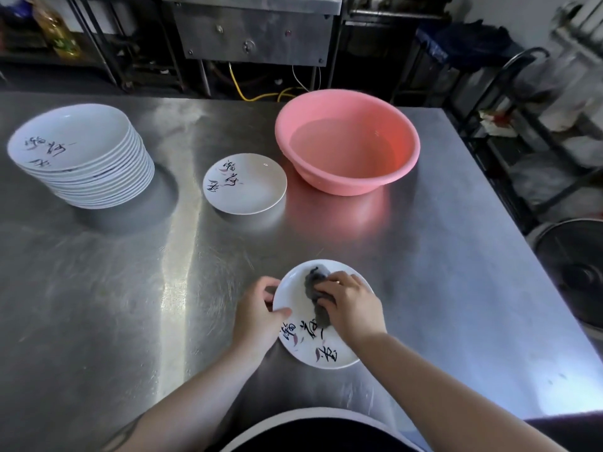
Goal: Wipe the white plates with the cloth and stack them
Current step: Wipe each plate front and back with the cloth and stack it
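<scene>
A white plate [295, 321] with dark calligraphy lies on the steel table near me. My left hand [259, 313] grips its left rim, thumb on top. My right hand [350, 305] presses a crumpled grey cloth [316, 291] onto the plate's middle, fingers curled over the cloth. A single white plate [257, 190] with the same lettering sits farther back, in the middle of the table. At the far left stands a tall stack of several white plates [88, 158].
A pink plastic basin [347, 141] holding water stands behind the single plate, to its right. The steel table [130, 288] ends at the right, where a dark round fan [574, 272] and a metal rack [509, 102] stand. Kitchen equipment lines the back.
</scene>
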A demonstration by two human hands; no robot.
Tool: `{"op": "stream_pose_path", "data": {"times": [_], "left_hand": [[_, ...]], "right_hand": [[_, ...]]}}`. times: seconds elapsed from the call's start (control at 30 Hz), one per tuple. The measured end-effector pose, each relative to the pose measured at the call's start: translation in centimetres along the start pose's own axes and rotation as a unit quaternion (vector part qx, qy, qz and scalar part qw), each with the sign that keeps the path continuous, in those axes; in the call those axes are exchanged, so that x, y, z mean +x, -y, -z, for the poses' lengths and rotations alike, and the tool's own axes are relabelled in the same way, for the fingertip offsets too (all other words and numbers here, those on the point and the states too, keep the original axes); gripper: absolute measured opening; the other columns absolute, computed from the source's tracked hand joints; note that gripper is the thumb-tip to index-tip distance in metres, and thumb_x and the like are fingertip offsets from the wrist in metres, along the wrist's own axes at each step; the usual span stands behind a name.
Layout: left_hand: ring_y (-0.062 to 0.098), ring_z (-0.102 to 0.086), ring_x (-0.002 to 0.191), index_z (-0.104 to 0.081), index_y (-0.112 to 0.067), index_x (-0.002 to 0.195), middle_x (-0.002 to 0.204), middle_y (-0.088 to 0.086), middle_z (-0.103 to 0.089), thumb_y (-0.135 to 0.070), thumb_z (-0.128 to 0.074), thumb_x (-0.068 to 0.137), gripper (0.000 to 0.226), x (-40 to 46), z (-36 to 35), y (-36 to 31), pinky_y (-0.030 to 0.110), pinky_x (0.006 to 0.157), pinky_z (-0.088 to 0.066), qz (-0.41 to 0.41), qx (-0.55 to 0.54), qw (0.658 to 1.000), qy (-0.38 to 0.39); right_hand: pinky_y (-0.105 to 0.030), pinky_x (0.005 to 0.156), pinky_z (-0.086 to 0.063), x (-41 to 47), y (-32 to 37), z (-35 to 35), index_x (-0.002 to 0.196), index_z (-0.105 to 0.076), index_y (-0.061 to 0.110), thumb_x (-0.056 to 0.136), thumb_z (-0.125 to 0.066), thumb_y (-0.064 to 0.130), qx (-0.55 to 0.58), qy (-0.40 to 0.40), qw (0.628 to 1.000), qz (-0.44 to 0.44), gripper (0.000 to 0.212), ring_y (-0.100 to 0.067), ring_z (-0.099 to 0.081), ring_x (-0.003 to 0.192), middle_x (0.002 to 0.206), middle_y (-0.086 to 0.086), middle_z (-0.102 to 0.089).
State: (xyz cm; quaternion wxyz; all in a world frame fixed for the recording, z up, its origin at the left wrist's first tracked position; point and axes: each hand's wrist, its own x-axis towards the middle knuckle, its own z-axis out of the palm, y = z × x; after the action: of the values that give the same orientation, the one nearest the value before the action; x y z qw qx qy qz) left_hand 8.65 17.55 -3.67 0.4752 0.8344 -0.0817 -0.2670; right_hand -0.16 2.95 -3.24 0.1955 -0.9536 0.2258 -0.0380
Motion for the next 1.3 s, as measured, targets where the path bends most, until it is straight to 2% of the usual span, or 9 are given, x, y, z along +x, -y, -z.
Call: {"op": "stream_pose_path", "data": {"times": [0.17,0.3,0.43,0.53,0.63,0.77,0.97,1.17,1.3], "left_hand": [[0.013,-0.063,0.075,-0.065,-0.030,0.100,0.088,-0.004,-0.069,0.005,-0.072,0.078,0.042,-0.2,-0.3,0.6,0.022,0.067,-0.046,-0.007,-0.027,0.999,-0.036],[0.013,-0.063,0.076,-0.065,-0.030,0.103,0.088,-0.006,-0.068,0.004,-0.070,0.078,0.043,0.0,-0.5,0.8,0.023,0.067,-0.045,-0.024,-0.003,0.999,-0.035],[0.012,-0.063,0.075,-0.065,-0.028,0.100,0.088,-0.005,-0.069,0.004,-0.072,0.077,0.040,0.0,-0.6,0.8,0.022,0.065,-0.044,-0.008,-0.021,0.999,-0.040],[0.017,-0.064,0.080,-0.062,-0.027,0.101,0.090,-0.006,-0.067,0.003,-0.072,0.078,0.039,0.0,-0.1,0.6,0.021,0.064,-0.043,-0.004,0.004,1.000,-0.023],[0.018,-0.065,0.079,-0.054,-0.029,0.099,0.091,-0.006,-0.064,-0.003,-0.072,0.078,0.037,0.4,1.5,0.2,0.021,0.054,-0.046,-0.002,0.066,0.996,0.059],[0.006,-0.060,0.081,-0.058,-0.031,0.103,0.101,-0.013,-0.060,-0.021,-0.077,0.081,0.031,2.8,2.8,-2.3,0.026,0.073,-0.045,-0.087,0.169,0.981,0.032],[0.021,-0.069,0.097,-0.072,-0.009,0.112,0.106,0.008,-0.074,-0.004,-0.069,0.087,0.025,5.4,0.3,-4.4,0.036,0.090,-0.053,-0.109,0.173,0.970,0.131],[0.016,-0.064,0.082,-0.071,-0.011,0.101,0.088,0.001,-0.071,0.004,-0.068,0.082,0.024,5.1,0.9,-2.9,0.020,0.068,-0.049,-0.029,0.147,0.986,0.069],[0.015,-0.060,0.068,-0.059,-0.021,0.084,0.074,-0.005,-0.063,-0.004,-0.074,0.076,0.024,3.9,1.9,-2.0,0.025,0.062,-0.046,-0.007,0.216,0.964,0.155]], "right_hand": [[-0.029,0.053,-0.054,-3.7,-1.6,0.9,0.084,-0.077,0.032,0.068,-0.080,0.020,0.037,0.059,0.991,0.116,0.021,-0.019,-0.066,0.084,0.094,0.009,-0.067],[-0.031,0.072,-0.051,-1.4,-2.4,1.5,0.097,-0.076,0.032,0.084,-0.068,0.024,0.015,0.001,1.000,0.007,0.017,-0.018,-0.056,0.101,0.107,0.008,-0.063],[-0.035,0.066,-0.055,-2.2,0.7,-0.2,0.091,-0.078,0.020,0.075,-0.074,0.009,0.058,0.036,0.991,0.117,0.020,-0.032,-0.062,0.082,0.097,-0.004,-0.069],[-0.033,0.079,-0.051,-1.9,-1.3,1.6,0.095,-0.078,0.017,0.080,-0.070,0.009,0.044,0.081,0.987,0.128,0.019,-0.031,-0.061,0.093,0.103,-0.005,-0.068],[-0.034,0.078,-0.050,0.3,-2.8,3.6,0.098,-0.077,0.015,0.081,-0.071,0.006,0.057,-0.022,0.996,0.065,0.021,-0.030,-0.058,0.092,0.100,-0.005,-0.066],[-0.034,0.078,-0.049,1.9,-1.5,2.5,0.109,-0.073,0.023,0.089,-0.065,0.016,0.031,-0.029,0.994,0.097,0.023,-0.025,-0.052,0.101,0.114,0.003,-0.063],[-0.027,0.073,-0.045,1.9,-0.2,-0.2,0.102,-0.075,0.028,0.089,-0.065,0.033,0.049,-0.036,0.994,0.090,0.017,-0.022,-0.055,0.101,0.113,0.011,-0.064],[-0.034,0.053,-0.053,1.5,-2.5,0.7,0.087,-0.077,0.027,0.080,-0.076,0.016,-0.002,-0.048,0.998,0.048,0.014,-0.021,-0.060,0.088,0.096,0.010,-0.067],[-0.030,0.047,-0.050,0.9,-3.1,0.8,0.078,-0.076,0.028,0.072,-0.081,0.008,-0.007,-0.056,0.997,0.053,0.022,-0.021,-0.060,0.080,0.090,0.013,-0.066]]}}
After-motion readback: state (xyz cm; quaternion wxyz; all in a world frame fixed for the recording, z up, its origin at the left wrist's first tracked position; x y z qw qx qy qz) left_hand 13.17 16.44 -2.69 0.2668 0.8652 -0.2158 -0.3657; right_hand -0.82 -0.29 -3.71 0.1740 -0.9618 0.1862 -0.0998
